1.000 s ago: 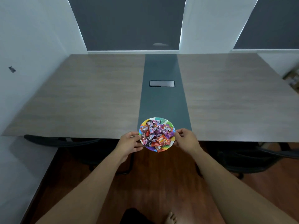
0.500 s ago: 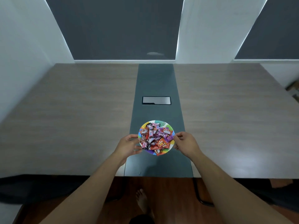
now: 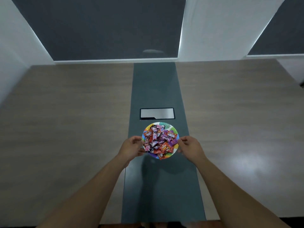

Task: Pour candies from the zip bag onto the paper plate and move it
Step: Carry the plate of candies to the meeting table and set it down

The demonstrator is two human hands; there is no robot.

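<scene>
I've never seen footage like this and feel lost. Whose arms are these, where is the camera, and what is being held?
There is no machine here: a person wears a wide-angle camera on the head, looking forward and down, so both bare arms reach in from below. The left hand and right hand grip opposite edges of a colourful paper plate piled with wrapped candies. It is over the dark centre strip of a long wooden table, near a rectangular metal hatch.

Wood table (image 3: pixel 65 129), grey centre strip (image 3: pixel 158 89), cable hatch (image 3: pixel 157 113)
</scene>
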